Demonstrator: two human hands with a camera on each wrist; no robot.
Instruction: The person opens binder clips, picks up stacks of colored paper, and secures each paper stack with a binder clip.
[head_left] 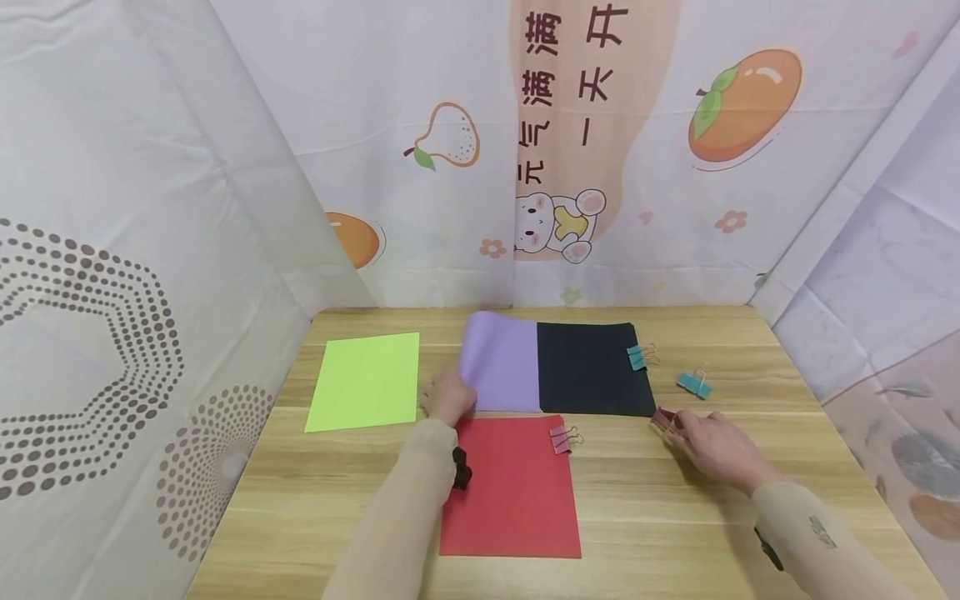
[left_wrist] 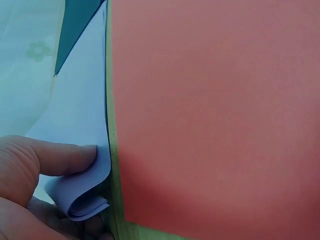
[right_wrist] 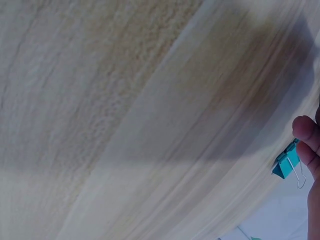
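My left hand point(head_left: 448, 395) pinches the curled left edge of a stack of purple paper point(head_left: 506, 367). In the left wrist view the thumb lies on top of the purple sheets point(left_wrist: 82, 110), and their edge rolls under toward the other fingers. Black paper point(head_left: 592, 367) adjoins the purple on the right, with a teal binder clip point(head_left: 637, 357) on its right edge. At the black paper's front right corner, my right hand point(head_left: 716, 446) pinches a pinkish-red binder clip point(head_left: 664, 419). The right wrist view shows only some of that hand's fingers, at its right border.
Red paper point(head_left: 517, 492) with a pink binder clip point(head_left: 561, 439) lies in front, partly under the left forearm. Lime-green paper point(head_left: 365, 382) is at the left. A loose teal binder clip point(head_left: 694, 383) sits right of the black paper. Printed curtains point(head_left: 450, 250) hang around the wooden table point(head_left: 622, 533).
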